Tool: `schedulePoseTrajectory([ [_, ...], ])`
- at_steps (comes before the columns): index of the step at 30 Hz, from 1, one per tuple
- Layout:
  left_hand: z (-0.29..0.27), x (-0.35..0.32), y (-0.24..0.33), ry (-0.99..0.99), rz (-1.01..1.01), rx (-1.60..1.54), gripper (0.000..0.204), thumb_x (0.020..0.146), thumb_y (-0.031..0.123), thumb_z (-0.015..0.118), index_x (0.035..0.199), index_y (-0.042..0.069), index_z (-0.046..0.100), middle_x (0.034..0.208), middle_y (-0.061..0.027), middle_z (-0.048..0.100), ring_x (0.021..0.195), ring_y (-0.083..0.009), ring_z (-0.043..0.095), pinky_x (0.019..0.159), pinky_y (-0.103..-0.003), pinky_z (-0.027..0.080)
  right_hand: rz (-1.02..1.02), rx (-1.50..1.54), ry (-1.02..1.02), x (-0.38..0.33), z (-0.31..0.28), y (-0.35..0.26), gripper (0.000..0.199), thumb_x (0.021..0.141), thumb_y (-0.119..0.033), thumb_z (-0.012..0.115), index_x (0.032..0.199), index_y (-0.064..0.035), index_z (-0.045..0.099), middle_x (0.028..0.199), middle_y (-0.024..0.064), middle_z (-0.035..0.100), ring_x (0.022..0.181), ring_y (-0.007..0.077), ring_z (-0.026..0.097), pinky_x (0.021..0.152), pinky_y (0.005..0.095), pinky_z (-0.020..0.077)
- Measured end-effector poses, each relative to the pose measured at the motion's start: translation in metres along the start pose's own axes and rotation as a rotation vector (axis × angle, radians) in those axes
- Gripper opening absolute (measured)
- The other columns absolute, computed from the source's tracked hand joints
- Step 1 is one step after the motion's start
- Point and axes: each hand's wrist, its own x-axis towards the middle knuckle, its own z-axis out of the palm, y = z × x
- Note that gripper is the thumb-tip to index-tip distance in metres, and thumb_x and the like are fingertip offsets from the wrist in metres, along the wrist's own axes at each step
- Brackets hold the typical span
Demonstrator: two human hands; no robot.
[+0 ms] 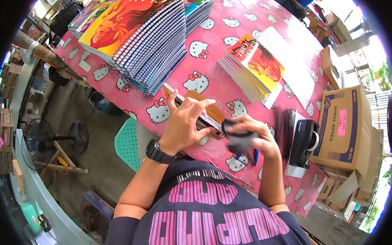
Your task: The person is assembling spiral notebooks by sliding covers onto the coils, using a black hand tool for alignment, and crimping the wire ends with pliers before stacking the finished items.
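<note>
My left hand (pixel 188 118), with a black watch at the wrist, is closed on a thin notebook (pixel 212 122) near the table's front edge. Its long narrow edge faces up, and a brown wooden block (pixel 205 104) lies right against it. Fingers of my right hand (pixel 261 135) are wrapped round a dark, rounded black tool (pixel 239 138), held beside the right end of the notebook. Motion blurs the tool, so its exact kind does not show. Part of the notebook is hidden under my left hand.
Tall stacks of spiral notebooks (pixel 152 50) stand at the far left. To the right are loose unbound notebooks (pixel 258 64), white sheets (pixel 291 67), black spiral coils (pixel 282 130) and a tape dispenser (pixel 301 142). Cardboard boxes (pixel 340 126) stand beyond; a green stool (pixel 128 144) sits left.
</note>
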Motion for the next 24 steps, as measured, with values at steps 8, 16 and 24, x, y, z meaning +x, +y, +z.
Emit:
schedulePoseTrajectory([
  [8,-0.001,-0.002,-0.001,0.003,0.005,0.013,0.073,0.061,0.031,0.083,0.125,0.016,0.052,0.087,0.0056,0.058,0.099,-0.0135,0.055,0.107,-0.052,0.013,0.151,-0.205,0.045,0.021,0.003,0.012,0.059,0.078,-0.053,0.061,0.103,-0.0003,0.068,0.106,0.0166,0.064,0.107,0.0315,0.054,0.096,0.0420,0.0379],
  [16,0.006,-0.013,-0.035,0.444,-0.087,-0.062,0.120,0.056,0.036,0.087,0.144,0.001,0.014,0.148,-0.0230,0.023,0.136,-0.0366,0.022,0.110,-0.049,0.020,0.140,-0.372,0.111,0.027,0.006,0.029,0.046,0.084,-0.041,0.060,0.109,-0.0029,0.066,0.110,0.0171,0.062,0.105,0.0281,0.053,0.094,0.0396,0.0380],
  [24,0.026,-0.013,-0.057,0.454,-0.243,-0.532,0.125,0.050,0.028,0.092,0.144,-0.003,0.015,0.140,-0.0245,0.033,0.129,-0.0338,0.036,0.108,-0.041,0.029,0.266,-0.507,0.088,0.043,0.002,0.031,0.060,0.084,-0.048,0.059,0.111,0.0050,0.063,0.121,0.0154,0.057,0.112,0.0230,0.051,0.097,0.0371,0.0379],
])
